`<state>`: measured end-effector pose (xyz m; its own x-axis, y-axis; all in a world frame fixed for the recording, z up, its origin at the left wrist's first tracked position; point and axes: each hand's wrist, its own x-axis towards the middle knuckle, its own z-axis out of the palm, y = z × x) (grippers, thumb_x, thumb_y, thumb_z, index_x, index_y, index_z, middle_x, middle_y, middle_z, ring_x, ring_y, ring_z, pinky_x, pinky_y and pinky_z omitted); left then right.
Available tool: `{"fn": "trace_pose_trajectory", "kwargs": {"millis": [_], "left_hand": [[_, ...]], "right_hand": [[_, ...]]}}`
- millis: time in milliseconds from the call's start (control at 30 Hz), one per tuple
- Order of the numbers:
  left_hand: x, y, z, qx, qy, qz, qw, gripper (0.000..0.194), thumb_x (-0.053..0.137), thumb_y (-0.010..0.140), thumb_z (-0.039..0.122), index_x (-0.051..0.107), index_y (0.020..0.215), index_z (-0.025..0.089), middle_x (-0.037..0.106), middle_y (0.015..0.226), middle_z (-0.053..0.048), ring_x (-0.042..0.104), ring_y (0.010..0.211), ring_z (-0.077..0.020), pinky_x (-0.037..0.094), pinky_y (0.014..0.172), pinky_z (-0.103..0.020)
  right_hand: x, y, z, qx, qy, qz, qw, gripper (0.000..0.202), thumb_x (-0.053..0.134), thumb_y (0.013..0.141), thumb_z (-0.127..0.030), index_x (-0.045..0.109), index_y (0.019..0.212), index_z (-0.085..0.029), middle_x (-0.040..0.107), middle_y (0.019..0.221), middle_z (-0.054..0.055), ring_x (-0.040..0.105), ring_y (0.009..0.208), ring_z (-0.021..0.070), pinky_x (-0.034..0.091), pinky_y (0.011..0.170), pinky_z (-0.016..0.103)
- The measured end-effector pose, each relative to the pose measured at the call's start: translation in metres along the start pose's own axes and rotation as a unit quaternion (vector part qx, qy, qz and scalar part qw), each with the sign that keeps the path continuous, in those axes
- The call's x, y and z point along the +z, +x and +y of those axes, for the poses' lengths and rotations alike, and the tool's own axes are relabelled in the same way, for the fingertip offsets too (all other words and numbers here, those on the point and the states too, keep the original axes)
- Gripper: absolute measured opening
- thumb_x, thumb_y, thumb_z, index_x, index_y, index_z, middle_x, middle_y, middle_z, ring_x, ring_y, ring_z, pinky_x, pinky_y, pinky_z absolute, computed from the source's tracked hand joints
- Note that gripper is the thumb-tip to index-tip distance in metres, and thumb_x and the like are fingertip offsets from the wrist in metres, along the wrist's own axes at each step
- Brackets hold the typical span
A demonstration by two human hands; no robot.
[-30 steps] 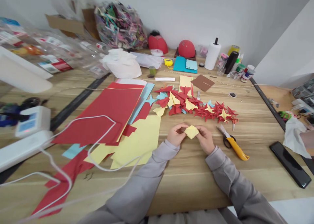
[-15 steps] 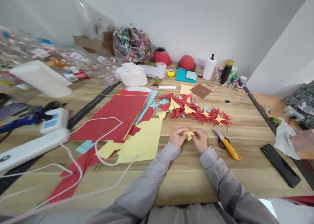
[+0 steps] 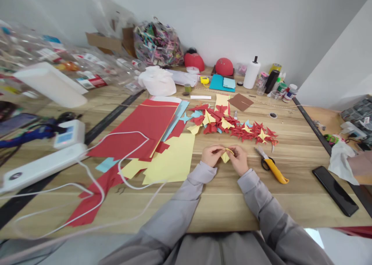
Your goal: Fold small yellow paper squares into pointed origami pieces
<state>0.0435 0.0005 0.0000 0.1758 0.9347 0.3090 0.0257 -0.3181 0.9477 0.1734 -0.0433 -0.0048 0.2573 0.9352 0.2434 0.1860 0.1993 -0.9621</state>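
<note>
A small folded piece of yellow paper is pinched between my two hands above the wooden table. My left hand grips its left side, and my right hand grips its right side, with the fingertips nearly meeting at the top. Part of the paper is hidden by the fingers. Beyond my hands lies a heap of folded red paper stars with several yellow and pale blue ones among them. Orange-handled scissors rest on the table right of my right hand.
Red paper sheets and yellow sheets lie to the left, crossed by a white cable. A black phone-like slab is at the right. Bottles and jars stand at the back, near a brown paper square.
The yellow paper has turned in my fingers and now shows a pointed, creased lower part. My hands stay close together. The whole view has shifted slightly.
</note>
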Motion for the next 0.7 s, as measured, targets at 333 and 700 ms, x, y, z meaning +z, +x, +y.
{"fn": "trace_pose_trajectory", "kwargs": {"millis": [333,700], "left_hand": [[-0.001,0.002,0.01,-0.145,-0.129,-0.018,0.981,0.032,0.065,0.064,0.045,0.068,0.072,0.014,0.066,0.07,-0.005,0.059,0.065,-0.0157,0.049,0.063,-0.03],[-0.003,0.002,0.019,-0.043,-0.108,-0.056,0.992,0.018,0.069,0.063,0.03,0.071,0.074,0.016,0.068,0.082,-0.008,0.06,0.081,-0.0185,0.048,0.076,-0.032]], "right_hand": [[-0.004,0.006,-0.006,0.108,0.103,0.003,0.989,0.022,0.065,0.064,-0.037,0.057,0.066,-0.017,0.057,0.058,-0.002,0.048,0.05,0.0103,0.039,0.049,0.023],[-0.004,0.004,-0.006,0.077,0.046,-0.097,0.991,0.019,0.062,0.066,-0.034,0.055,0.069,-0.018,0.054,0.058,-0.003,0.047,0.05,0.01,0.038,0.05,0.023]]}}
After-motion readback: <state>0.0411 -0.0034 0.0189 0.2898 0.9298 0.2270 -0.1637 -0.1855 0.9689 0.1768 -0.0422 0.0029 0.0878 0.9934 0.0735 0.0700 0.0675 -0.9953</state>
